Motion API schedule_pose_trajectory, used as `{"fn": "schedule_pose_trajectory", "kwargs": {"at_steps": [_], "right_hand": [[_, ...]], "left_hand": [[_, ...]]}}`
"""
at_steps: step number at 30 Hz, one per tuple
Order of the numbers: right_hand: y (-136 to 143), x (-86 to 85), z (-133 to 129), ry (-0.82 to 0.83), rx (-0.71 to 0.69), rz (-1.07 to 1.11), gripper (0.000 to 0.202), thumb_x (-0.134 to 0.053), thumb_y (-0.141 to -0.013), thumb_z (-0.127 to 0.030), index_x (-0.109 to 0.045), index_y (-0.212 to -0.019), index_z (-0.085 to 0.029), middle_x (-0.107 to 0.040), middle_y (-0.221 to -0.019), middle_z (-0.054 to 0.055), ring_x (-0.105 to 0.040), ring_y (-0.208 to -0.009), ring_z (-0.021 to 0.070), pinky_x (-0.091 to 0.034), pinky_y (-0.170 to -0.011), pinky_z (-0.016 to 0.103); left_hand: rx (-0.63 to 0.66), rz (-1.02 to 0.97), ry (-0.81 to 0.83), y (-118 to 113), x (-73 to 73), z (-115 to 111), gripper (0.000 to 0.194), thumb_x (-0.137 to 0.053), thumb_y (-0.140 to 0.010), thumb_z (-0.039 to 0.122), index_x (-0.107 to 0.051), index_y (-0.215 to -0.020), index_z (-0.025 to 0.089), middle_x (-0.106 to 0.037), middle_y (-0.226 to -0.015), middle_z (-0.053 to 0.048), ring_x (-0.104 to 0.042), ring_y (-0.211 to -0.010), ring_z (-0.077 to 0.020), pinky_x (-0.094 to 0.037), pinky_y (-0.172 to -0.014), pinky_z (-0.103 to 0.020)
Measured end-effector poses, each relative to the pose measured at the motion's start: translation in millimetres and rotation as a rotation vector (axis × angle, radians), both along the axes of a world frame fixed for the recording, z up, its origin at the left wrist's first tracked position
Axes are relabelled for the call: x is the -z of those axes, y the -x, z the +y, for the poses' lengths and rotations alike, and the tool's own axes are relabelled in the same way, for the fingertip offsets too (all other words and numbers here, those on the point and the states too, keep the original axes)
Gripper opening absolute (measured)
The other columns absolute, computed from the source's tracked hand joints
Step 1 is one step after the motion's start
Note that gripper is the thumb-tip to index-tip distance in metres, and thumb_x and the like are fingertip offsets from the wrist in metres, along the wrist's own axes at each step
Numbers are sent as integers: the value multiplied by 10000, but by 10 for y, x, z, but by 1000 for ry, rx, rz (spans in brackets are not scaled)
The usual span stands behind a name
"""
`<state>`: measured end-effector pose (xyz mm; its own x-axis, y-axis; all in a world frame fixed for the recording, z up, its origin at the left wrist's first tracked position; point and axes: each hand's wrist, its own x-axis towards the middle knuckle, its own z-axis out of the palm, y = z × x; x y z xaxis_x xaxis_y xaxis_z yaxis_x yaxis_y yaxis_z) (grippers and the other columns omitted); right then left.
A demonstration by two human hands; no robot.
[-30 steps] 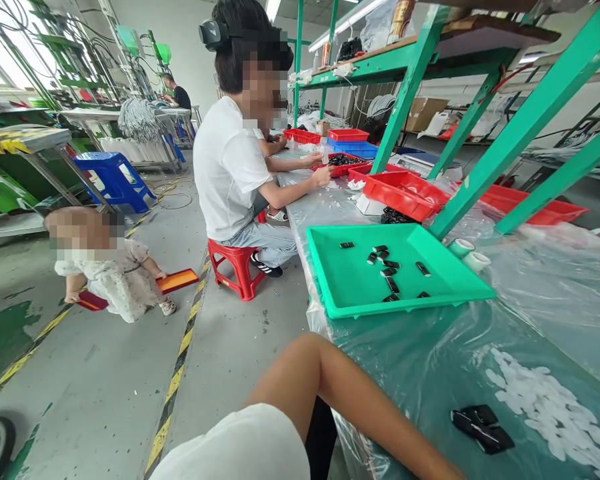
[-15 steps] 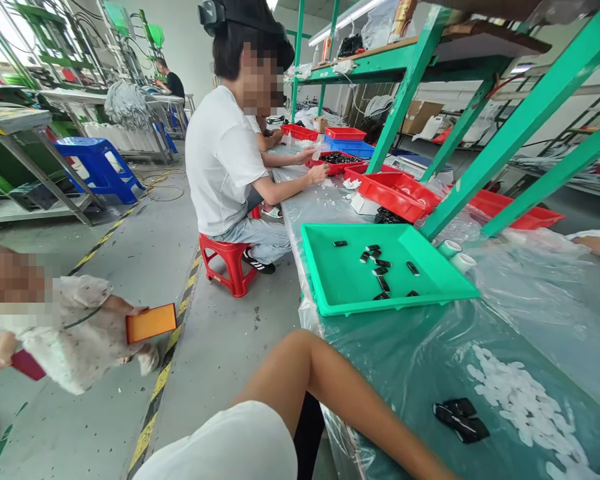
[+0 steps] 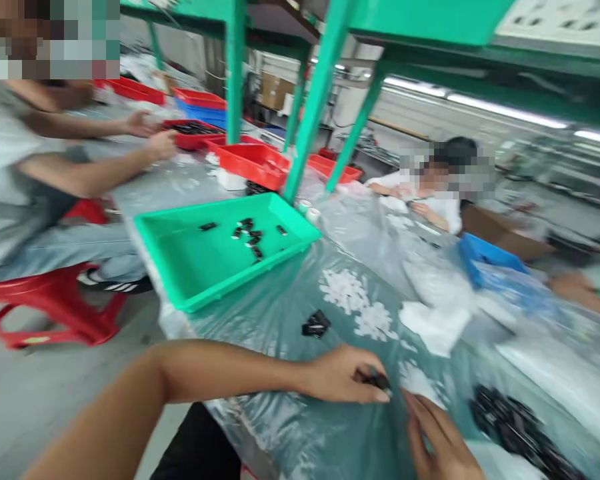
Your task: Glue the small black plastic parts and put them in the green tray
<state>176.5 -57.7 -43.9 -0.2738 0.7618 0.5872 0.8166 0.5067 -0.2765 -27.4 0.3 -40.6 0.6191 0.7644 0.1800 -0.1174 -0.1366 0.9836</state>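
My left hand (image 3: 347,373) is closed around a small black piece (image 3: 373,379), with its fingertips curled over most of it. Close on its right, my right hand (image 3: 443,433) stretches its fingers toward the table beside some thin white pieces (image 3: 417,380); nothing shows in them, though motion blurs the view. A larger scatter of white pieces (image 3: 347,291) lies just beyond. Left of that scatter sits a small group of black pieces (image 3: 316,324). A green tray (image 3: 190,280) farther left holds several black pieces (image 3: 254,237) with pale ends.
A heap of black pieces (image 3: 515,427) lies at the right. Green shelf posts (image 3: 320,100) rise behind the tray, near white spools (image 3: 313,215). Red trays (image 3: 255,167) stand farther back. One co-worker sits at the left on a red stool (image 3: 50,303), another across the table.
The view has swung right and down toward the table. Both my hands now show, the left one with a black piece; before, only my left arm was in sight.
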Motion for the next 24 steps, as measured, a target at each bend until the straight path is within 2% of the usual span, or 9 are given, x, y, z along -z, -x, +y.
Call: {"fn": "schedule_pose_trajectory", "kwargs": {"at_steps": [2, 7, 13, 17, 21, 24], "right_hand": [[-25, -12, -21, 20, 144, -154, 302, -412, -899, -334, -614, -1088, -213, -647, -1024, 81, -617, -887, 250, -490, -690, 347], [81, -90, -20, 133, 284, -180, 305, -364, -911, -228, -587, -1112, -174, -632, -1055, 99, -590, -950, 240, -493, -736, 351], [73, -145, 7, 194, 292, -136, 290, -376, -903, -164, -579, -1110, -150, -611, -1047, 114, -555, -961, 247, -464, -790, 381], [161, -149, 94, 215, 230, -133, 261, -400, -901, -156, -599, -1069, -129, -616, -988, 125, -552, -924, 251, -444, -799, 396], [301, -154, 128, 246, 213, -171, 207, -445, -878, -130, -635, -951, -165, -633, -867, 87, -568, -841, 227, -455, -751, 351], [318, -177, 135, 258, 235, -201, 141, -499, -853, -145, -630, -875, -192, -643, -826, 55, -578, -811, 200, -456, -736, 304]], "left_hand": [[10, -45, 135, 53, -77, 43, 343, -641, -739, 433, -581, -907, 139, -587, -695, -20, -569, -605, -144, -465, -555, -231], [-33, -40, 167, 109, -253, 159, 280, -606, -781, 391, -553, -872, 132, -625, -758, -54, -581, -621, -142, -486, -606, -261], [-26, -27, 183, 90, -203, 173, 231, -605, -789, 337, -537, -865, 130, -625, -737, -43, -556, -577, -116, -462, -576, -235], [8, 9, 179, 77, -166, 179, 224, -611, -783, 321, -551, -884, 129, -626, -741, -34, -553, -576, -108, -451, -568, -218], [30, 64, 159, 54, -209, 130, 238, -615, -779, 331, -571, -916, 142, -624, -773, -36, -599, -705, -163, -491, -605, -231], [17, 181, 164, 44, -208, 131, 269, -604, -783, 377, -585, -944, 163, -649, -877, -55, -630, -802, -214, -533, -650, -256]]}}
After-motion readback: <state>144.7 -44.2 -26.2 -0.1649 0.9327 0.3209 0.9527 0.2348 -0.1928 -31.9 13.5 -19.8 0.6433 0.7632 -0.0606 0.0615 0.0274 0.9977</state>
